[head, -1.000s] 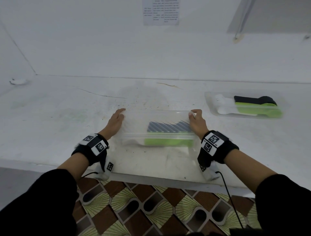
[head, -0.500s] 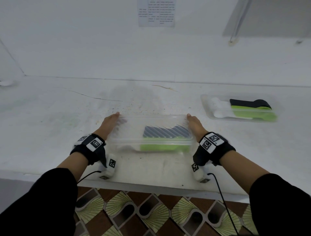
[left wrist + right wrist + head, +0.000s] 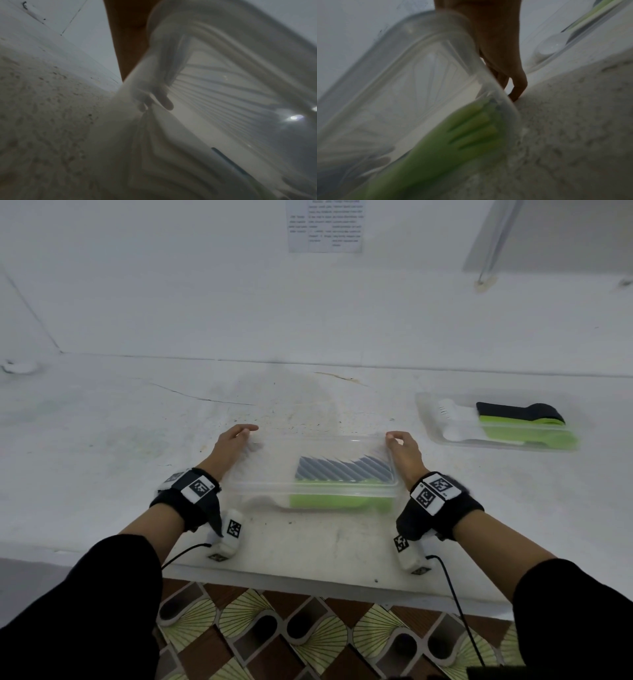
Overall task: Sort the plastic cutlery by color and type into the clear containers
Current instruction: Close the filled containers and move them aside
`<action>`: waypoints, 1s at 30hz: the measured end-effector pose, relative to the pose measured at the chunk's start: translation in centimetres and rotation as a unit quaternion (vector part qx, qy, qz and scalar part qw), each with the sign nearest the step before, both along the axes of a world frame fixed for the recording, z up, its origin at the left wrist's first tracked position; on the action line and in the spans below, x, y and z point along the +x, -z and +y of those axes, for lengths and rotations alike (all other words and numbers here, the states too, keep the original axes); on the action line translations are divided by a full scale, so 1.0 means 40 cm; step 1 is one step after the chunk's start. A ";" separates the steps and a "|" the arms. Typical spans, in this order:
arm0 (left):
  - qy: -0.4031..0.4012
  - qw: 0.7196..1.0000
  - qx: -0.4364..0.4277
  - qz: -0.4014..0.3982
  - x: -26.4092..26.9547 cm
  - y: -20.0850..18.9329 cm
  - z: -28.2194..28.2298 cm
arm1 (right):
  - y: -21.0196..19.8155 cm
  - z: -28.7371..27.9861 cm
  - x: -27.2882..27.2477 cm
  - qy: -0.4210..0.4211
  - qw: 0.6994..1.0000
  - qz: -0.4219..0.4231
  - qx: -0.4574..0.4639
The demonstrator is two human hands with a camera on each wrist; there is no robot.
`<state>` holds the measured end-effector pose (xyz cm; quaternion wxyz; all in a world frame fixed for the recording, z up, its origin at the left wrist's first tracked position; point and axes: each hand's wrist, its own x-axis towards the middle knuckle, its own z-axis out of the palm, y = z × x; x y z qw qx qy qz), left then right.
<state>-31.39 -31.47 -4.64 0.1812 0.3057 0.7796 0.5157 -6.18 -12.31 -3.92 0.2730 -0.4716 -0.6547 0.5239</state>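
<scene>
I have both hands on the near box (image 3: 311,474), a clear lidded plastic container lying on the worktop (image 3: 102,440). My left hand (image 3: 230,446) grasps its left end and my right hand (image 3: 402,455) grasps its right end, fingers curled over the far edge at each side. In the left wrist view my fingertips (image 3: 164,100) show through the clear wall.

Compared with a second ago, the near box has come a little nearer to the front edge of the worktop, and my grasp is unchanged. I judge this to be a repositioning of a filled box, not a sorting move.

Inside the near box lie green forks (image 3: 467,135) along its front wall and dark cutlery (image 3: 342,469) behind them; the type of the dark pieces I cannot tell. To the right of the near box and well apart from it stands an open tray (image 3: 431,422) holding white, black and green pieces in separate rows. No loose cutlery shows on the worktop, so I judge the sorting close to finished.

A printed sheet (image 3: 325,225) hangs on the wall beyond the near box; its text is too small to read. The wrist bands carry square coded markers, no brand legible.
</scene>
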 end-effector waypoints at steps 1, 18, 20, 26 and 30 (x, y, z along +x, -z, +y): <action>0.005 1.000 -0.007 0.019 0.001 -0.001 -0.002 | -0.001 -0.002 0.001 0.002 1.000 0.000 0.003; 0.079 0.907 -0.291 0.294 0.130 -0.046 -0.021 | -0.029 -0.078 0.033 -0.152 0.952 -0.217 0.153; 0.083 0.901 -0.308 0.294 0.127 -0.044 -0.019 | -0.027 -0.075 0.032 -0.156 0.945 -0.227 0.178; 0.082 0.903 -0.302 0.293 0.129 -0.038 -0.023 | -0.009 -0.059 0.025 -0.174 0.931 -0.230 0.223; 0.044 0.944 -0.198 0.259 0.134 -0.037 -0.033 | -0.020 -0.062 0.033 -0.176 0.949 -0.208 0.159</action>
